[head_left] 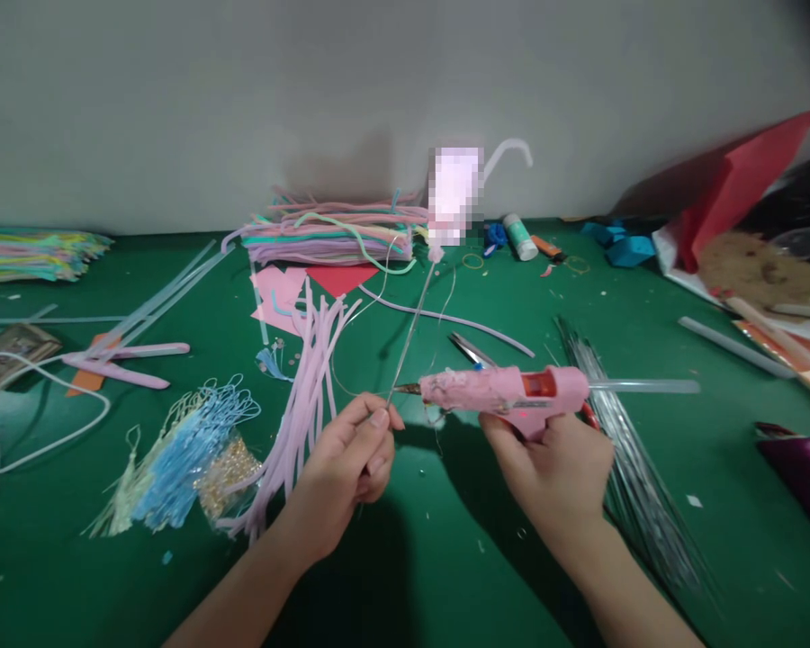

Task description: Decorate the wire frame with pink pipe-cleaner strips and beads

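A: Nearest on the counter (452, 576), your left hand (347, 459) is pinching a thin stem (414, 330) between thumb and index finger, the other fingers curling under.

B: And your right hand (557, 463) is wrapping its fingers around the handle of a pink glue gun (506, 396). Whether one is pressing the trigger, I cannot tell.

A: The gun's nozzle is pointing at the stem, just by your left fingertips; I cannot tell if they are touching. A clear glue stick (648, 385) is poking out behind.

B: Beside your right hand, a bundle of metal wires (638, 468) is lying aslant. Over on the left, a bag of gold beads (229, 477) is sitting against blue tassels (185, 463).

A: Lilac pipe cleaners (303, 396) are stretching away past your left hand. Scissors (467, 349) are showing partly behind the gun.

B: Farther off, your stem is leaning up toward a pixelated patch, and a multicoloured pipe-cleaner pile (337, 238) is resting by the grey wall (195, 99).
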Action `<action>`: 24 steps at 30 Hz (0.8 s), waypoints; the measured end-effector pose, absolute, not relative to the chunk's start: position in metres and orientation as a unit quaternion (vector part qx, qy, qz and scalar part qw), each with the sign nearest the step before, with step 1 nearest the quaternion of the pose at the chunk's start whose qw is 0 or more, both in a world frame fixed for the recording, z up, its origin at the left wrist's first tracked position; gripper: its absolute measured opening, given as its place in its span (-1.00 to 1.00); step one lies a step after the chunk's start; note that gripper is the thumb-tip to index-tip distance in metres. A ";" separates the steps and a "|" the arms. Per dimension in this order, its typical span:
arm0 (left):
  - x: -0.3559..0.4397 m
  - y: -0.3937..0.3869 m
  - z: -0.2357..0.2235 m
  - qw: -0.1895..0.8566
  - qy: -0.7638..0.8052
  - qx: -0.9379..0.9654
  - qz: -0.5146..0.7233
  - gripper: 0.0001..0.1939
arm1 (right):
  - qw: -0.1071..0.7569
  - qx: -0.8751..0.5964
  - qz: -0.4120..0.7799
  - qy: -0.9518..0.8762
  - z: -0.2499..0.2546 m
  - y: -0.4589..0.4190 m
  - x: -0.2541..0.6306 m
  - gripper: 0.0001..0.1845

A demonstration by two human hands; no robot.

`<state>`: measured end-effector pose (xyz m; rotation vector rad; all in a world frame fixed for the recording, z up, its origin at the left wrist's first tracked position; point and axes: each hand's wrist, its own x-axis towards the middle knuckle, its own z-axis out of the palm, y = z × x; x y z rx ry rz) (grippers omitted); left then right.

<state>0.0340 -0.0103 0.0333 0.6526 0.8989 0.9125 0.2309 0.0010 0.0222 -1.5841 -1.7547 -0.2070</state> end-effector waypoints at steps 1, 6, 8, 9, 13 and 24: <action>0.034 -0.010 0.033 0.753 0.411 0.299 0.417 -0.81 | 0.375 -0.615 -0.088 -0.688 0.022 0.001 0.231 -0.52; 0.034 -0.010 0.034 0.755 0.409 0.299 0.415 -0.81 | 0.377 -0.601 -0.105 -0.697 0.020 0.001 0.232 -0.52; 0.034 -0.009 0.034 0.756 0.408 0.299 0.417 -0.80 | 0.376 -0.604 -0.100 -0.696 0.020 0.001 0.232 -0.52; 0.034 -0.010 0.034 0.755 0.407 0.299 0.417 -0.80 | 0.374 -0.605 -0.099 -0.695 0.020 0.001 0.232 -0.52; 0.034 -0.010 0.034 0.753 0.412 0.301 0.415 -0.79 | 0.368 -0.605 -0.105 -0.698 0.019 0.001 0.233 -0.54; 0.035 -0.010 0.033 0.756 0.411 0.307 0.408 -0.79 | 0.375 -0.613 -0.098 -0.688 0.022 0.001 0.232 -0.53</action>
